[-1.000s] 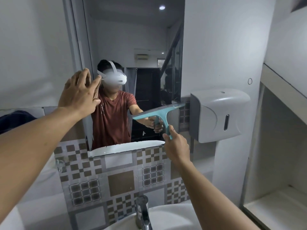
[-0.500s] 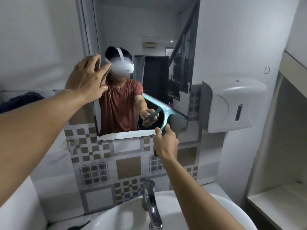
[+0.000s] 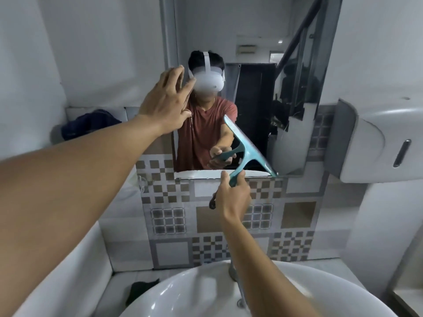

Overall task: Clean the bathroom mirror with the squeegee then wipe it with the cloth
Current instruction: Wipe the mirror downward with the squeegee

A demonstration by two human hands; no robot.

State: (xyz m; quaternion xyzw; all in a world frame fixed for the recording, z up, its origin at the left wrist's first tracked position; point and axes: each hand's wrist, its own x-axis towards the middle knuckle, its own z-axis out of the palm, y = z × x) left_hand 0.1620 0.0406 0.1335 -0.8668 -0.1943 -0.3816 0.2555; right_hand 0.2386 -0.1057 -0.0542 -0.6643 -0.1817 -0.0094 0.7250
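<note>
The right hand (image 3: 232, 197) is clamped on the handle of the teal squeegee (image 3: 248, 152), its blade slanting across the mirror (image 3: 256, 65) near the lower edge, centre frame. The left hand (image 3: 167, 104), fingers spread, rests at the mirror's left edge.

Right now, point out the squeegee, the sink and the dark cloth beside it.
squeegee (image 3: 250, 148): head view, on the teal blade bar.
sink (image 3: 183, 291): head view, on the bare white basin wall.
dark cloth (image 3: 139, 291): head view, on its middle, left of the sink.
</note>
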